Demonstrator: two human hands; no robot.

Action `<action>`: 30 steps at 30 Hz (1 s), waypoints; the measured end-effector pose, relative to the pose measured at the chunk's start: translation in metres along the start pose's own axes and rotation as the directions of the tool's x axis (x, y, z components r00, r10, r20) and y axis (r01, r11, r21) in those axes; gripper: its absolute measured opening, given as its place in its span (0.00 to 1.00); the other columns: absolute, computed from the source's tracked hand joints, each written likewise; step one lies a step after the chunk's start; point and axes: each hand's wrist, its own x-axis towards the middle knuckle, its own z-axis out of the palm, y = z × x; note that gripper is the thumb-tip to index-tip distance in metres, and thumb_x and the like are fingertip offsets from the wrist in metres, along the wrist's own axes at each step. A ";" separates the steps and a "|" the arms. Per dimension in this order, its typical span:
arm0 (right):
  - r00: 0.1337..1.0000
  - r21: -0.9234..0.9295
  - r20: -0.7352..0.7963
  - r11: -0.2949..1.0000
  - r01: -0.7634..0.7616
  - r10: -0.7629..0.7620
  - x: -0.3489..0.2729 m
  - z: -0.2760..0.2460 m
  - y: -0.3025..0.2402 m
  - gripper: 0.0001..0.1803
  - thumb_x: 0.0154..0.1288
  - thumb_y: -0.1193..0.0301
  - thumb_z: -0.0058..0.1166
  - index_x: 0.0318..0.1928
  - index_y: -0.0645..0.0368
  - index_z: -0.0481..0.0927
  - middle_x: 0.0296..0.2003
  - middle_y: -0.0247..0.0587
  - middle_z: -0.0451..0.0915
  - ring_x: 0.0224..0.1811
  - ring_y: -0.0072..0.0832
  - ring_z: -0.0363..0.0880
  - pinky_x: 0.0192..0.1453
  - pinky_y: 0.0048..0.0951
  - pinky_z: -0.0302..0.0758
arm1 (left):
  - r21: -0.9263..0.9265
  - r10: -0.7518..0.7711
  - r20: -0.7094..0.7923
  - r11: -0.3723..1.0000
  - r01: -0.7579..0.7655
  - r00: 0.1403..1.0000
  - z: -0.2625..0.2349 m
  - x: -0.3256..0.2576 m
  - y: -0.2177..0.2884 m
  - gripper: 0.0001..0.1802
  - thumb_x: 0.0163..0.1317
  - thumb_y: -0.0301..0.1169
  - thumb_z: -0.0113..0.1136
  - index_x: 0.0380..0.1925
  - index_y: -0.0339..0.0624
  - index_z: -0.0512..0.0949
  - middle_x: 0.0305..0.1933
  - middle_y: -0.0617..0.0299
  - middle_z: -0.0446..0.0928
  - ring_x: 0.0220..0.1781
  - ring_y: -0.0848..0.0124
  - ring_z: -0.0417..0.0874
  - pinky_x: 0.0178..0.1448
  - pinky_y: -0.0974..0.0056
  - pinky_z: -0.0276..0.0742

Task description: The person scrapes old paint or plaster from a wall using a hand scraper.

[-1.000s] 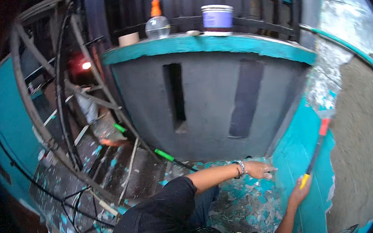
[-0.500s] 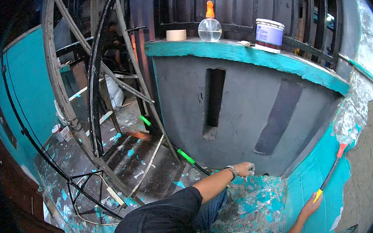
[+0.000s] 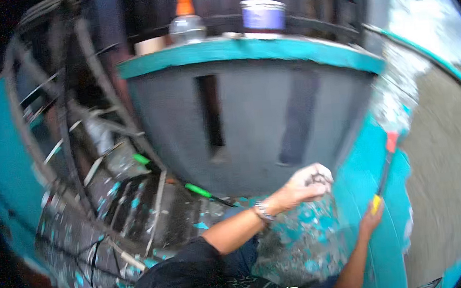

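My right hand (image 3: 371,215) grips the yellow end of a long-handled scraper (image 3: 386,168) with a black shaft and a red head. The scraper's blade lies up against the wall on the right, where teal paint (image 3: 381,235) borders a stripped whitish patch (image 3: 396,98). My left hand (image 3: 312,183), dusty white and with a metal-band watch (image 3: 263,212) at the wrist, is raised before the grey wall (image 3: 251,126). Its fingers are curled in; whether anything is inside is hidden by blur and the fingers.
A teal ledge (image 3: 250,50) tops the grey wall, carrying a tape roll (image 3: 149,46), an orange-topped clear bottle (image 3: 187,28) and a purple-white tub (image 3: 264,18). Teal paint flakes (image 3: 302,236) litter the floor. Left stand a wooden ladder (image 3: 97,62) and a green-and-black pole (image 3: 198,190).
The view has swung right and blurred. My left hand has lifted and come toward the right wall, fingers curled. My right hand still holds the scraper against the wall.
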 end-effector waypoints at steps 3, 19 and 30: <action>0.993 0.006 -0.001 0.993 0.116 -0.116 0.004 -0.014 -0.012 0.25 0.65 0.67 0.51 0.61 0.62 0.67 0.55 0.52 0.73 0.56 0.42 0.72 0.60 0.38 0.67 | -0.149 0.167 0.307 0.981 -0.126 0.937 0.061 -0.003 0.029 0.13 0.58 0.30 0.61 0.40 0.40 0.70 0.31 0.60 0.73 0.29 0.74 0.71 0.31 0.70 0.68; 0.996 -0.330 0.057 0.940 0.089 -0.074 0.047 -0.044 -0.064 0.28 0.66 0.73 0.46 0.66 0.44 0.63 0.31 0.49 0.72 0.32 0.45 0.73 0.36 0.43 0.70 | -0.432 0.374 0.766 0.902 -0.012 0.523 0.143 0.006 0.079 0.09 0.55 0.29 0.58 0.28 0.32 0.80 0.38 0.48 0.72 0.37 0.62 0.76 0.38 0.65 0.74; 0.988 -0.437 0.101 0.887 0.150 -0.117 0.071 -0.041 -0.094 0.28 0.66 0.70 0.46 0.66 0.39 0.63 0.30 0.50 0.72 0.31 0.47 0.74 0.35 0.46 0.70 | -0.421 0.446 0.594 0.882 -0.214 0.669 0.142 0.014 0.093 0.07 0.54 0.26 0.60 0.24 0.31 0.79 0.34 0.47 0.73 0.34 0.62 0.78 0.38 0.64 0.74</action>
